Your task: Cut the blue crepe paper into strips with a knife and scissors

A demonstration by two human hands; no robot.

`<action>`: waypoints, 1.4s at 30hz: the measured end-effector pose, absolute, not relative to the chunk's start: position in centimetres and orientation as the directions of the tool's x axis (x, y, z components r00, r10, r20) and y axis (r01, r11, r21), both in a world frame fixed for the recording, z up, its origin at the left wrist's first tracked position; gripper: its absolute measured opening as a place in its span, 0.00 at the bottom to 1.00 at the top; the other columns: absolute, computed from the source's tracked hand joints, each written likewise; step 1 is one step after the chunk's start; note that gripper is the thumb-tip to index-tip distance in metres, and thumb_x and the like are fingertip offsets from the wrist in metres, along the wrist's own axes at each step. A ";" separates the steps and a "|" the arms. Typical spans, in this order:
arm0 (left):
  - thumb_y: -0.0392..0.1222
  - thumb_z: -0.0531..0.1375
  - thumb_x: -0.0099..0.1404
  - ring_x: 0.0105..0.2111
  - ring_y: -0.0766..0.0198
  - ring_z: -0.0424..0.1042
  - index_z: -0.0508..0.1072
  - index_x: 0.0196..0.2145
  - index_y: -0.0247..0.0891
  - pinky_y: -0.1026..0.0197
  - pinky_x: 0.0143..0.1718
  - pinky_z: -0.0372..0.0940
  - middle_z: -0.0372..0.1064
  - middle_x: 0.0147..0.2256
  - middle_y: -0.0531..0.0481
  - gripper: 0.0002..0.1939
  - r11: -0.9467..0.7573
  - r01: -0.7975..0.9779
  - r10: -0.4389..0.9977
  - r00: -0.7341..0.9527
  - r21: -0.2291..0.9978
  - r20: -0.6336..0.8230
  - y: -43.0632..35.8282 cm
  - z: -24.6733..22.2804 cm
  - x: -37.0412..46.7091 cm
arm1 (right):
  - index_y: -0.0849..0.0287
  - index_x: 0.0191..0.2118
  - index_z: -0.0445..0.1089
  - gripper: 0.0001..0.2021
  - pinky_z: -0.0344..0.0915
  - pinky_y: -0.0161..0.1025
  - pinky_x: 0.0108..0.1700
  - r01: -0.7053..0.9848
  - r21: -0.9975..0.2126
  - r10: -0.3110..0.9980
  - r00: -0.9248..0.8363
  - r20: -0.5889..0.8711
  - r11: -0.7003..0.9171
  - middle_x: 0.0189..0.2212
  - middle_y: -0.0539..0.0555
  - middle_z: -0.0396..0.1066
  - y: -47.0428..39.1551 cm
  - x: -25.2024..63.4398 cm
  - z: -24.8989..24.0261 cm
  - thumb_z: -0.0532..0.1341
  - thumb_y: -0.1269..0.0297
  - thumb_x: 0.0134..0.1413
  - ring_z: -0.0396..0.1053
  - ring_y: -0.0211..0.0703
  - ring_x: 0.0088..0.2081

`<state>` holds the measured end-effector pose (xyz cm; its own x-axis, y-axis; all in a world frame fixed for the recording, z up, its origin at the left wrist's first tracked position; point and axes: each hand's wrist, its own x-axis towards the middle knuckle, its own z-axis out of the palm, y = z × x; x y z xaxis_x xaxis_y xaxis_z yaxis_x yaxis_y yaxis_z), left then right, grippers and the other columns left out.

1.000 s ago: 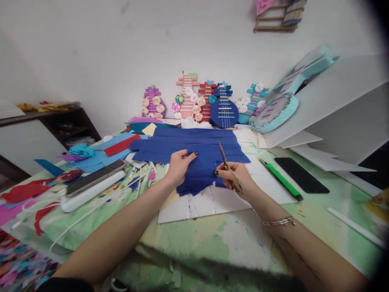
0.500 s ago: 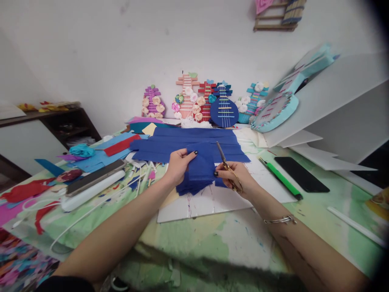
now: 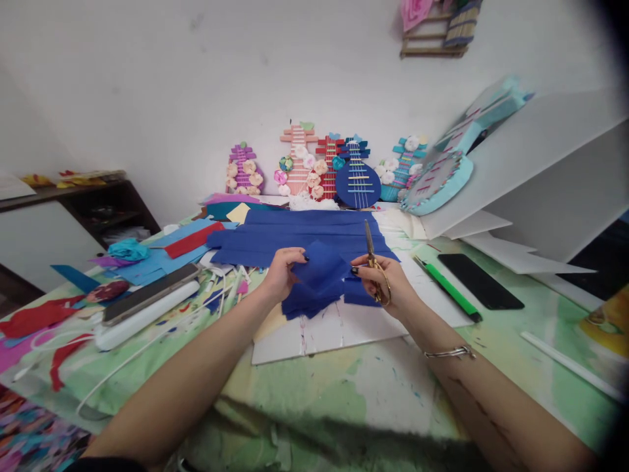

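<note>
A thin blue piece, paper or cloth, is stretched between my two hands above the board. My left hand pinches its left edge between thumb and fingers. At its right corner, the thumb and forefinger of my right hand hold it. Gold-handled scissors are also in the right hand, blades pointing up and away. Below lies a stack of cut blue pieces, with another blue piece beside it. Long blue strips spread out behind, on a white board.
Decorated model lutes stand along the wall. On the right are a green cutter, a black phone and leaning white boards. Another phone, a cable and coloured scraps lie left.
The blue piece has turned to a slant and is pulled out between my hands. My left hand has shifted slightly left; the scissors point more upright.
</note>
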<state>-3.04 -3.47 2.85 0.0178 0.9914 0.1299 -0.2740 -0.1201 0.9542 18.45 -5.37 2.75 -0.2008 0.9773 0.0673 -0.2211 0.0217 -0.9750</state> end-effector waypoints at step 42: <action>0.47 0.70 0.48 0.25 0.67 0.68 0.76 0.26 0.35 0.65 0.29 0.62 0.71 0.25 0.51 0.13 -0.137 -0.200 0.948 0.258 0.970 0.187 -5.5 4.5 -2.1 | 0.60 0.21 0.64 0.22 0.50 0.30 0.16 0.109 -0.972 0.840 -0.530 0.119 0.206 0.12 0.49 0.66 -6.8 17.9 2.7 0.63 0.44 0.49 0.54 0.30 0.13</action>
<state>-2.06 -5.53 4.46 0.2576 0.9480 0.1867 -0.2000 -0.1368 0.9702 17.92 -6.84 2.70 -0.5299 0.8396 0.1190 0.1085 0.2063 -0.9725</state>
